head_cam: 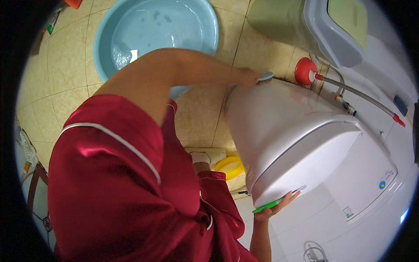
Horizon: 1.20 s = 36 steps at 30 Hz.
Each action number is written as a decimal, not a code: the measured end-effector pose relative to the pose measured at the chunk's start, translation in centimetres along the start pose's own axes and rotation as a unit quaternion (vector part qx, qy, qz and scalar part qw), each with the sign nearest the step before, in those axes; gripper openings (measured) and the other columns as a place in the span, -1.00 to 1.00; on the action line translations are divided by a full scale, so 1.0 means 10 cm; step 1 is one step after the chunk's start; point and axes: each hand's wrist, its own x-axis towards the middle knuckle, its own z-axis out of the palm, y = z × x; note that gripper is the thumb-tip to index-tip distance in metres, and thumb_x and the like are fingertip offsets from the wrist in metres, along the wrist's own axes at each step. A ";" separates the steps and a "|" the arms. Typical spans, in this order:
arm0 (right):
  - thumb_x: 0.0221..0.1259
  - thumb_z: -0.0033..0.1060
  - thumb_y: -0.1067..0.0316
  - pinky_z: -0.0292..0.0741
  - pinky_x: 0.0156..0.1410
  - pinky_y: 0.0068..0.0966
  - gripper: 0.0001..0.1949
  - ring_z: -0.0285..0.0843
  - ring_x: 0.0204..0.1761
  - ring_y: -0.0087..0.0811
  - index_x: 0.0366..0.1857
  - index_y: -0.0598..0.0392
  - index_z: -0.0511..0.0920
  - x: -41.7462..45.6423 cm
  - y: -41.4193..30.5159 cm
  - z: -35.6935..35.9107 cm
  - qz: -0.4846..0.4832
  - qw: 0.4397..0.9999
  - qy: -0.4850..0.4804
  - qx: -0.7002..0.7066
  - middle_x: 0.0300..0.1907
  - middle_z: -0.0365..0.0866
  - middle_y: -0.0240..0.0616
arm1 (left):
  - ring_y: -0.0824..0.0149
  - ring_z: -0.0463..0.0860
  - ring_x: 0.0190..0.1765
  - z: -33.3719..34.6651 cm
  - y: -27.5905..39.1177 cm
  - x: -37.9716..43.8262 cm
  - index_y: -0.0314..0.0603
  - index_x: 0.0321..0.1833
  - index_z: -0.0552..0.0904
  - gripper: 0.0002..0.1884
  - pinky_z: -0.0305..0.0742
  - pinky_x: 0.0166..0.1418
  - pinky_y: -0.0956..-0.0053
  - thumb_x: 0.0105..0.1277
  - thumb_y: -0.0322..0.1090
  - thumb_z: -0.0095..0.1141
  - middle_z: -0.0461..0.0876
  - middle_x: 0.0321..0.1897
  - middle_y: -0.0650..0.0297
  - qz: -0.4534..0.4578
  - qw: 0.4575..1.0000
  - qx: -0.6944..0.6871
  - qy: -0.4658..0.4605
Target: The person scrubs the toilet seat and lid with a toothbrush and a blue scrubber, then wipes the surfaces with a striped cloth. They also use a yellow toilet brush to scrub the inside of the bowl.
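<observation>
My left hand (245,78), somewhat blurred, grips a light-blue scrubbing brush (266,77). Its bristles are against the lower side of the white toilet (271,108), close to the floor. Beside the closed toilet lid (304,160), my right hand (273,209) holds a slim green-handled tool (270,205) with a pale, flat tip. The fingers of that hand rest along the lid's edge. What kind of tool it is cannot be told.
A large light-blue basin (212,29) with water stands on the tiled floor. A red plunger cup (304,71) and a green-and-grey bin (278,23) are beyond the toilet. Near my slippered foot lies a yellow round object (230,167).
</observation>
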 end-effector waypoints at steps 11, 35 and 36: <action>0.23 -0.47 -0.39 -0.11 0.46 -0.03 -0.15 -0.17 0.47 0.13 0.34 0.22 0.19 -0.02 0.02 0.01 -0.019 0.999 0.037 -0.028 0.43 -0.14 0.27 | 0.16 0.52 -0.50 0.50 -0.01 -0.79 -0.21 -0.24 0.44 -0.73 0.44 -0.43 0.19 0.40 -0.16 -0.23 0.53 -0.48 0.11 -0.189 0.974 -0.119 -0.020; 0.31 -0.14 -0.11 0.35 0.18 -0.19 -0.42 0.43 0.10 0.06 0.26 0.10 0.33 -0.14 0.34 0.09 -0.106 0.939 0.314 -0.088 0.24 0.31 0.18 | 0.18 0.34 -0.69 1.35 0.73 -1.12 -0.22 -0.17 0.35 -0.77 0.39 -0.56 0.23 0.43 -0.22 -0.36 0.34 -0.73 0.12 -0.169 0.827 -0.474 0.250; 0.33 -0.19 -0.15 0.36 0.20 -0.21 -0.39 0.43 0.14 0.05 0.29 0.10 0.31 -0.14 0.36 0.12 -0.112 0.936 0.320 -0.091 0.27 0.29 0.17 | 0.28 0.27 -0.71 1.14 0.93 -1.18 -0.19 -0.28 0.30 -0.77 0.29 -0.66 0.31 0.44 -0.23 -0.39 0.31 -0.72 0.17 -0.146 0.825 -0.489 0.244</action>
